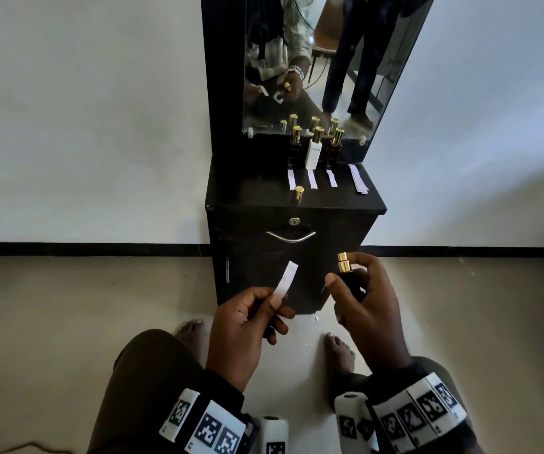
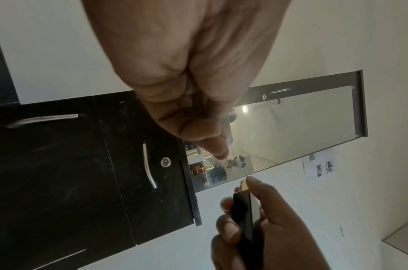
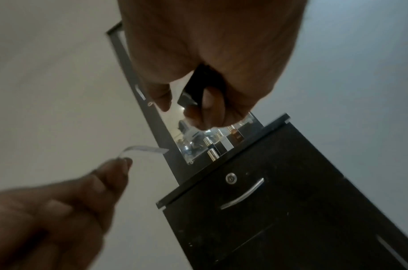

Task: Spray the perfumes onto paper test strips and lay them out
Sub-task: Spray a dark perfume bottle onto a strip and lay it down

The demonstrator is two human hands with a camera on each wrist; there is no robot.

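head | right hand (image 1: 370, 309) grips black bottle (image 1: 351, 281) | left hand (image 1: 247, 326) pinches strip (image 1: 285, 278)

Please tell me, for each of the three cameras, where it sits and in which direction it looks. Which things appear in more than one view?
Head: on the head, facing down and forward at the cabinet; shows left hand, right hand, feet.
Left wrist: along the left hand toward the mirror.
Right wrist: along the right hand gripping the black bottle.
Shared: all three show the cabinet; head and right wrist show the paper strip.
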